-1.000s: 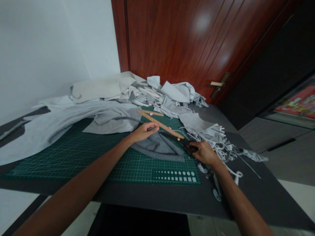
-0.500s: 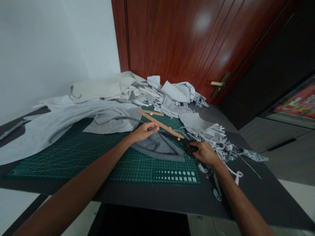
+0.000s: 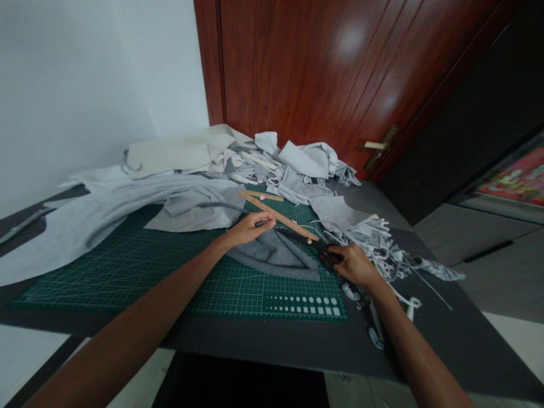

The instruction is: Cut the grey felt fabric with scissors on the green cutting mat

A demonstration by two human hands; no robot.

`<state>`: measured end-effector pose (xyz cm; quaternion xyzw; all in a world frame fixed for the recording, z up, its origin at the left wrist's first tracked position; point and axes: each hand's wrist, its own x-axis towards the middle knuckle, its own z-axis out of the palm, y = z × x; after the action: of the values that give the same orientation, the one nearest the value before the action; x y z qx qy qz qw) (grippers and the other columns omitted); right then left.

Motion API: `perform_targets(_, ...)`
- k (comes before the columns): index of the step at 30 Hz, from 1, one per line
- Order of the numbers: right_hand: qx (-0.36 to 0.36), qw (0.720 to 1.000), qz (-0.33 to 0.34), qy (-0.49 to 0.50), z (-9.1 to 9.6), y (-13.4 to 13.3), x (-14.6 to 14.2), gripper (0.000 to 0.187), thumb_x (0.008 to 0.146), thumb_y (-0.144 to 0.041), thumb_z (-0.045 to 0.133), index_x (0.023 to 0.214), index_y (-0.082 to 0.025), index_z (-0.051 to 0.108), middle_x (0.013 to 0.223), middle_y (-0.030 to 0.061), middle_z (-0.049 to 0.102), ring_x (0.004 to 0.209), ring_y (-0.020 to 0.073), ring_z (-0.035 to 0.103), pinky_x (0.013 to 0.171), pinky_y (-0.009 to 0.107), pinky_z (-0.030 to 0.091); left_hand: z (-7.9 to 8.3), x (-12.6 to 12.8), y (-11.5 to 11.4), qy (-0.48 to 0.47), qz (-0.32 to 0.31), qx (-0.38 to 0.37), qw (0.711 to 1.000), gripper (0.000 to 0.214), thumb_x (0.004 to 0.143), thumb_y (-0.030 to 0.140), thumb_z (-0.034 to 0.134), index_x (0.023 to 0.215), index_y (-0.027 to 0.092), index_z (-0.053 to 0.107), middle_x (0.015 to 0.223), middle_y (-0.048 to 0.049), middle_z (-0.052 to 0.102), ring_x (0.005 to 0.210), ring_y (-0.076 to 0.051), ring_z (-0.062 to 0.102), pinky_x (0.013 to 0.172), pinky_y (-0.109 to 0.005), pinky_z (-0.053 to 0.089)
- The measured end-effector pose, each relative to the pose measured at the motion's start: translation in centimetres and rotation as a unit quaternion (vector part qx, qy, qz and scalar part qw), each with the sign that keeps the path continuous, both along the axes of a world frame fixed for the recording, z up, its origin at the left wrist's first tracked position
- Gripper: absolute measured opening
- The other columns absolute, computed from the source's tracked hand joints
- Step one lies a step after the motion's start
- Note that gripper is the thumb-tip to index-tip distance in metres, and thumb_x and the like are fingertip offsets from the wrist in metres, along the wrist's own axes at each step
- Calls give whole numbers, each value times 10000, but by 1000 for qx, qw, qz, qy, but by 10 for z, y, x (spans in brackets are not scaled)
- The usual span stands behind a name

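The soft dark-grey cloth (image 3: pixel 276 258), rumpled on the gridded mat (image 3: pixel 191 275) near the table's (image 3: pixel 255 337) front edge, could bunch or skew if the left hand's (image 3: pixel 254 225) pinching grip on its far edge slackened against the black scissors (image 3: pixel 309 241) filling the right hand's (image 3: pixel 356 263) grip, beside a flat tan ruler (image 3: pixel 281 217).

Near the right edge of the cutting mat (image 3: pixel 170 277), itself smooth, dull plastic by its look, dark grey cloth (image 3: pixel 283 262) shows a matt, faintly fuzzy face. The scissors (image 3: pixel 317 247) look dark, their pivot shiny like brass; the ruler (image 3: pixel 289 221) seems smooth wood. The tabletop (image 3: pixel 263 335) is matt; beyond its far edge, the wood-grained door (image 3: pixel 289 68) gleams glossily.
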<state>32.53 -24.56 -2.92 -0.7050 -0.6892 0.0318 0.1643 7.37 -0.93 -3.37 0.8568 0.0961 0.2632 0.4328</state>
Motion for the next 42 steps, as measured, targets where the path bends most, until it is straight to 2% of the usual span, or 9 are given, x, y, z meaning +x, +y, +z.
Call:
perform_targets(9,-5,1000,-6,3,2,0,-1,216,843,-253,519,730,-177,686,574,20,598,493,127,441,540,261,281,-4,0,2,-4,1,1,1000,341,949,479,526,952,158,639,932,-37,652,920,-185,613,867,-280,474)
perform_targets(24,-19,1000,-4,15,0,0,2,199,821,-240,531,772,-170,710,586,19,595,507,128,471,539,252,285,0,0,-1,-5,-5,-17,1000,326,935,468,532,919,154,621,912,-32,646,911,-181,609,890,-288,471)
perform_targets(32,-5,1000,4,25,-2,1,3,163,823,-234,556,708,-177,656,569,8,558,511,124,441,516,248,266,2,1,-2,-11,-3,-2,1000,302,938,447,531,921,159,620,886,-22,630,886,-175,599,855,-278,468)
perform_targets(42,4,999,-5,46,-3,3,0,256,861,-307,574,639,-183,603,536,-1,507,493,118,414,490,241,262,5,0,-3,-5,-1,10,1000,274,941,416,523,889,164,616,879,-25,638,860,-169,598,836,-279,475)
